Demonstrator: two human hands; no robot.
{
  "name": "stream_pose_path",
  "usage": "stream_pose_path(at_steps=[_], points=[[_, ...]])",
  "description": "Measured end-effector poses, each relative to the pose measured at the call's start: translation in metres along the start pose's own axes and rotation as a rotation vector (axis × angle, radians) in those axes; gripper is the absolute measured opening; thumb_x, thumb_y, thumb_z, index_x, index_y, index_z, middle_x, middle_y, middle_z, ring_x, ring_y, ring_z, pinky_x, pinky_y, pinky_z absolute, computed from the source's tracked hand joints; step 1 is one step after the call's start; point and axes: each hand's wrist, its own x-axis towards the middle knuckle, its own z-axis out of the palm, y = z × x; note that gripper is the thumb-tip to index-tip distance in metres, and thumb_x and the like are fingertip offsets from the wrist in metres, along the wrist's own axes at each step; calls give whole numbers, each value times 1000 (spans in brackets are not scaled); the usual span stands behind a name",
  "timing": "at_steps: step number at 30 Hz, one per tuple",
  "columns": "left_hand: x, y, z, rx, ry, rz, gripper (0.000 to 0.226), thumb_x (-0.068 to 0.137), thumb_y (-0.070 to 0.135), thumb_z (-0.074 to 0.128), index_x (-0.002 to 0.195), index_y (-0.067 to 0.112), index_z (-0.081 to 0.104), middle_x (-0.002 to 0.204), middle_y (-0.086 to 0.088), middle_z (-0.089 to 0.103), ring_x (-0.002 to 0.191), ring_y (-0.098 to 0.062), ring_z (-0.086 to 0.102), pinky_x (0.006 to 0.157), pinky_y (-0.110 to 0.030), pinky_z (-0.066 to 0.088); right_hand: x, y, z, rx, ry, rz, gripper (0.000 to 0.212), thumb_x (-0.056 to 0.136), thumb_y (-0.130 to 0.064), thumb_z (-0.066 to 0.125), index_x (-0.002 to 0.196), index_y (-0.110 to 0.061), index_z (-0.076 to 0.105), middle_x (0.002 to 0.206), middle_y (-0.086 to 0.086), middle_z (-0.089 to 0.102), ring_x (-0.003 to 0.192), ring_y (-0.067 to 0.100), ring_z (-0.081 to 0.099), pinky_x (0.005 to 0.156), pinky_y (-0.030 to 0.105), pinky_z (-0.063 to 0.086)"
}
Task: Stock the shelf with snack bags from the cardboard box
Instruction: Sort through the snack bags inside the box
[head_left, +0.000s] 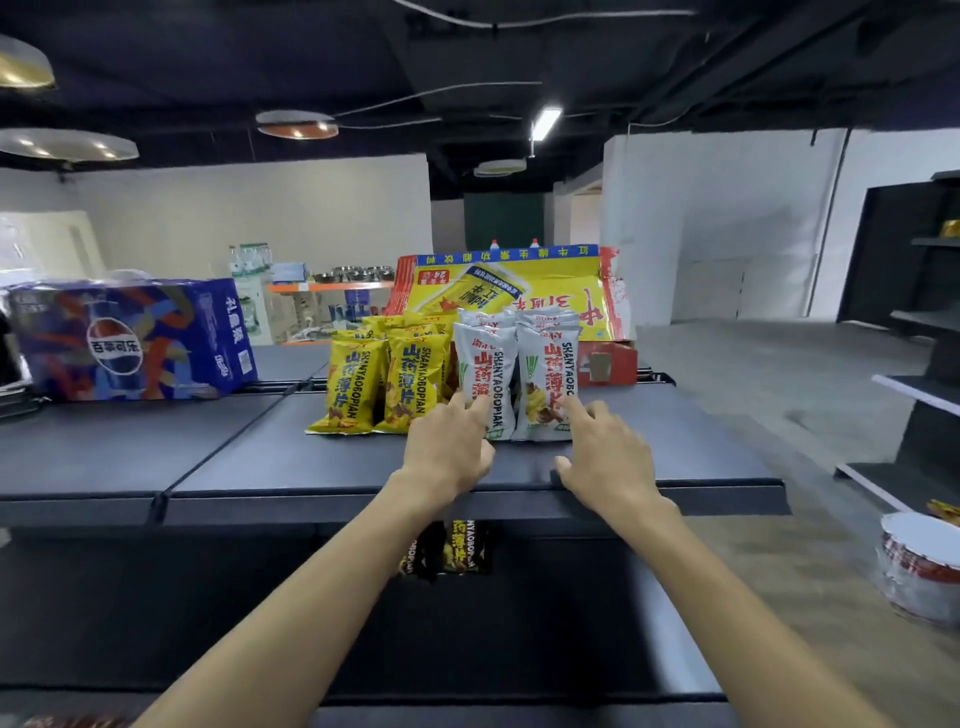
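Both hands are up on the top shelf. The left hand touches the left white snack bag with a straight forefinger, the right hand likewise touches the right white snack bag, and neither grips. Yellow snack bags stand just beside them.

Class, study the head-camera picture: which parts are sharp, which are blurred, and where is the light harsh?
Head view: the white snack bags, the left hand and the right hand are sharp; head view, right edge: the tin is smeared; head view, top: the strip light blows out against a dark ceiling.
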Motion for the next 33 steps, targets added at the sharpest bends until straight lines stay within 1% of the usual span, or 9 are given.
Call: stream_pose_path(at_steps=[4,8,12,16,18,21,26,31,33], points=[[-28,-10,-24,13,-17,116,28,90,33,51,113,18,51,105,-6,62,95,-31,63,65,-33,39,-29,-20,-7,-26,-2,-5,45,87,-42,66,125,-24,47,120,0,58,108,26,60,85,38,46],[-65,-20,-38,-47,-144,211,20,90,31,53,107,22,57,103,-3,64,95,-29,62,71,-35,46,-69,-45,-16,-44,-43,-9,44,89,-42,65,126,-23,49,121,-1,60,110,24,60,86,37,46],[-97,-7,-39,-121,-136,278,11,87,33,55,95,26,57,99,-1,66,91,-28,63,65,-32,40,-116,-45,-29,-73,-102,43,43,87,-40,67,123,-24,49,114,0,64,103,27,62,80,38,52],[-120,23,-38,-233,-106,344,6,85,35,55,87,30,53,94,2,67,86,-26,63,65,-32,42,-162,-21,-38,-144,-305,114,52,85,-44,69,128,-28,46,111,0,65,101,27,62,74,36,51],[-127,37,-37,-257,-127,380,6,86,36,55,86,31,52,96,3,66,88,-26,62,67,-32,41,-182,-7,-43,-158,-349,150,50,84,-45,69,127,-28,48,111,0,66,103,26,61,73,35,48],[-132,58,-32,-272,-129,416,8,87,37,55,90,29,56,97,4,66,89,-25,61,67,-31,37,-205,13,-47,-139,-348,215,48,84,-43,69,125,-29,49,113,-1,67,103,26,62,78,36,51],[-138,104,-5,-303,-179,467,9,86,33,55,92,28,58,93,5,66,88,-26,61,66,-31,40,-230,53,-42,-103,-317,299,56,83,-42,69,132,-31,45,117,1,66,106,27,62,84,39,53],[-142,167,41,-349,-263,511,7,86,31,53,92,27,55,94,5,66,87,-26,59,67,-32,40,-250,119,-15,-48,-347,397,52,83,-46,66,130,-29,49,116,0,65,108,26,61,82,37,50],[-142,198,70,-384,-312,506,12,86,32,54,96,26,58,93,6,67,88,-26,59,67,-33,43,-262,152,3,-6,-379,443,52,83,-46,66,130,-29,50,116,-1,65,107,25,61,79,35,49]])
